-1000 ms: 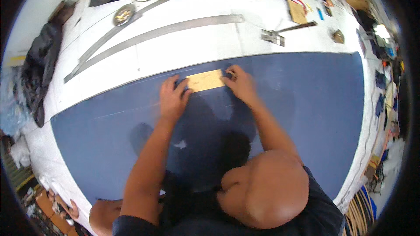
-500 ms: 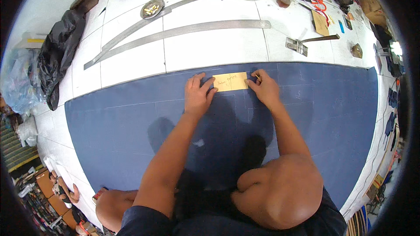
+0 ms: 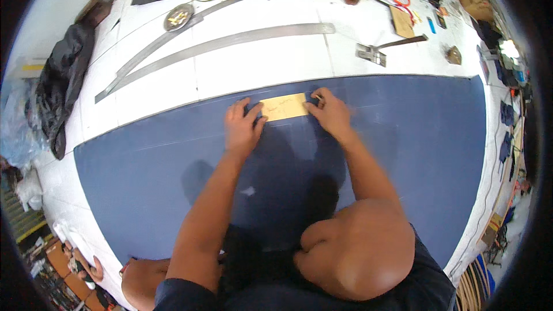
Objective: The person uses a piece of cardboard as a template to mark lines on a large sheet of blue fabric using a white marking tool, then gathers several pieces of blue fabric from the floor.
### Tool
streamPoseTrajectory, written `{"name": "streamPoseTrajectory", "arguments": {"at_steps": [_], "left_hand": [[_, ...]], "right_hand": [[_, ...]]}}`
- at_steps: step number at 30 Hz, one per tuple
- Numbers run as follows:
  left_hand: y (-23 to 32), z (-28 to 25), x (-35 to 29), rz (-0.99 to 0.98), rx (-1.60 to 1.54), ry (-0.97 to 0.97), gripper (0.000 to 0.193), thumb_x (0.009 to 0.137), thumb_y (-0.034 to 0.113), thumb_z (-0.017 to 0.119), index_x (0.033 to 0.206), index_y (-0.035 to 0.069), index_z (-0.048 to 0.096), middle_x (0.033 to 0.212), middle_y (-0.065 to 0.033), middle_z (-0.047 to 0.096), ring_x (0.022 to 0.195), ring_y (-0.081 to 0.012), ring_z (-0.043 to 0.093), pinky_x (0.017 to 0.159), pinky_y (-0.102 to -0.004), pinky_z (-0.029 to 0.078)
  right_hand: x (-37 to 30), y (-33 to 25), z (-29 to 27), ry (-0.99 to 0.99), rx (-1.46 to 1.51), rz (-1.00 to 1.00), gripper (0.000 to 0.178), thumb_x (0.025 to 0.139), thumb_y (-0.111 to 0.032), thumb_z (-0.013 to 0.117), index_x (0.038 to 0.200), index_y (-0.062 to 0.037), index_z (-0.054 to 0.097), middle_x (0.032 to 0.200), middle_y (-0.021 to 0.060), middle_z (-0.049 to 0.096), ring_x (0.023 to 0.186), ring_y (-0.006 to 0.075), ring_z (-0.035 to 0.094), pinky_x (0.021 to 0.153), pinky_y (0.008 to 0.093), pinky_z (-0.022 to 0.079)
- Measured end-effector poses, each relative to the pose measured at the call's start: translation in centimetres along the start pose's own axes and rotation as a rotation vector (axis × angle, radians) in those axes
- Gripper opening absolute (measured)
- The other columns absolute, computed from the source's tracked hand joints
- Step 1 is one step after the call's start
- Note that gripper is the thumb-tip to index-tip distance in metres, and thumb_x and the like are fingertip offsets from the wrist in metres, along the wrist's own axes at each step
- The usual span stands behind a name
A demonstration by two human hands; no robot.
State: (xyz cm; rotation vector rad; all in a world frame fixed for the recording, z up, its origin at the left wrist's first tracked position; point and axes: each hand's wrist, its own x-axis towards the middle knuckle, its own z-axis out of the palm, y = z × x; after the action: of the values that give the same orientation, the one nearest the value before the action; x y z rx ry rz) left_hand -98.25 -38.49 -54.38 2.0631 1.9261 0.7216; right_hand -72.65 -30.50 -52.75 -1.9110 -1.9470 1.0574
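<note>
The left hand point(image 3: 242, 128), grip apart, and right hand point(image 3: 332, 113), grip seemingly clamped on a pale stick point(image 3: 317, 97), touch the yellow card's point(image 3: 285, 107) ends as if steadying it on blue sheeting point(image 3: 409, 144).

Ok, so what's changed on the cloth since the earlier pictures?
Nothing visibly moved on the dark blue cloth; only the camera's view shifted, so things appear further left than half a second ago. Nothing was grasped or released. The left hand and right hand stay at opposite ends of the yellow card, the right pinching a small pale piece.
</note>
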Motion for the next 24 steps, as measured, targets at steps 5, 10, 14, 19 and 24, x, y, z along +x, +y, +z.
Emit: {"name": "streamPoseTrajectory", "arguments": {"at_steps": [5,10,14,19,24], "left_hand": [[1.4,0.0,-0.5,-0.029,0.057,0.101,0.042,0.085,0.019,0.074,0.125,0.012,0.066,0.132,-0.016,0.057,0.123,-0.0368,0.052,0.104,-0.0487,0.042],[6.0,0.7,-0.9,0.092,-0.062,-0.057,0.053,0.084,0.019,0.073,0.132,0.003,0.058,0.136,-0.0208,0.053,0.13,-0.0415,0.047,0.11,-0.0529,0.036],[9.4,2.6,-1.5,0.072,0.02,-0.234,0.067,0.086,0.031,0.072,0.142,0.001,0.049,0.146,-0.0222,0.046,0.139,-0.0403,0.04,0.117,-0.0521,0.03],[9.6,3.6,-1.7,0.016,0.084,-0.321,0.075,0.089,0.041,0.069,0.146,-0.001,0.044,0.154,-0.0224,0.038,0.144,-0.0405,0.034,0.119,-0.0512,0.026],[9.4,3.4,-1.5,-0.011,0.077,-0.372,0.077,0.088,0.041,0.07,0.146,-0.001,0.043,0.154,-0.0214,0.037,0.145,-0.0391,0.033,0.119,-0.0514,0.026]], "right_hand": [[0.0,-0.2,0.2,0.008,0.02,-0.002,0.037,0.084,-0.04,0.076,0.107,-0.0139,0.064,0.081,0.0078,0.068,0.08,0.0303,0.069,0.07,0.0441,0.052],[0.2,0.5,0.4,0.039,0.001,-0.029,0.041,0.083,-0.041,0.078,0.108,-0.0114,0.063,0.074,0.0051,0.065,0.07,0.0246,0.065,0.063,0.0393,0.049],[0.2,0.6,0.6,0.045,0.001,-0.042,0.041,0.083,-0.04,0.078,0.108,-0.0112,0.064,0.074,0.0055,0.065,0.07,0.0251,0.065,0.063,0.0393,0.049],[0.1,0.2,0.5,0.038,0.015,-0.024,0.04,0.083,-0.039,0.078,0.108,-0.0111,0.064,0.074,0.006,0.066,0.069,0.026,0.066,0.063,0.0397,0.05],[0.0,0.0,0.2,0.014,0.064,-0.03,0.033,0.084,-0.036,0.076,0.103,-0.0109,0.066,0.079,0.0085,0.067,0.075,0.0308,0.067,0.068,0.0434,0.051]]}}
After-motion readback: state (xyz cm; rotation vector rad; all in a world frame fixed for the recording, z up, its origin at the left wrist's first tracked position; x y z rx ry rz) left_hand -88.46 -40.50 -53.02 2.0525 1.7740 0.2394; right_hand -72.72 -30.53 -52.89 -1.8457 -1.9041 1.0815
